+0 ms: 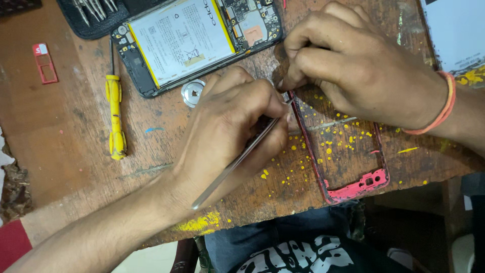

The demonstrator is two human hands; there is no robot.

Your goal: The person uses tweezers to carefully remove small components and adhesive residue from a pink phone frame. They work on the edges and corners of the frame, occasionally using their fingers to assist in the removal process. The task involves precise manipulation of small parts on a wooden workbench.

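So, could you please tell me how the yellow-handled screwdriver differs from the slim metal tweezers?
The yellow-handled screwdriver lies untouched on the worn wooden table; the slim metal tweezers are gripped in the left hand. The screwdriver points up the picture; the tweezers slant towards the red phone frame. Both are long, thin tools.

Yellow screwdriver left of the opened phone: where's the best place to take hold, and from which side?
Take the yellow plastic-handled screwdriver by its thick handle, not the thin dark shaft that points away toward the tool pouch. It lies flat on the worn wooden table, lengthwise away from the person, so come from above and pinch across the handle's width. The left hand is nearer, but it holds metal tweezers.
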